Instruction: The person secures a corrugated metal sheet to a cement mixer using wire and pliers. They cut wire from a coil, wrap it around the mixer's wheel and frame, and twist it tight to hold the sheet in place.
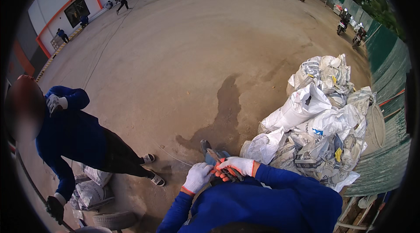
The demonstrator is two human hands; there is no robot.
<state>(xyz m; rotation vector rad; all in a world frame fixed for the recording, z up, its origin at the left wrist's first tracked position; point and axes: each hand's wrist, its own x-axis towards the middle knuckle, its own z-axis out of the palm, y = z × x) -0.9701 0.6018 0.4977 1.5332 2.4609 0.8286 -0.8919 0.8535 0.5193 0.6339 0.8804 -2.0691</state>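
Handwork outdoors, close to the body

The step looks like close two-handed handling: the right hand [239, 165] has its grip wrapped around a brownish tool [214, 154], just in front of the body. Fingertips of the left hand [198, 177] meet it there; I cannot tell what they pinch. A pale strand [176, 158] runs toward them. Next probably calls for steady fingers. Dusty ground [170, 49] shows a dark stain [224, 108]; white sacks [293, 110] lie heaped right, beside a green fence [387, 150].
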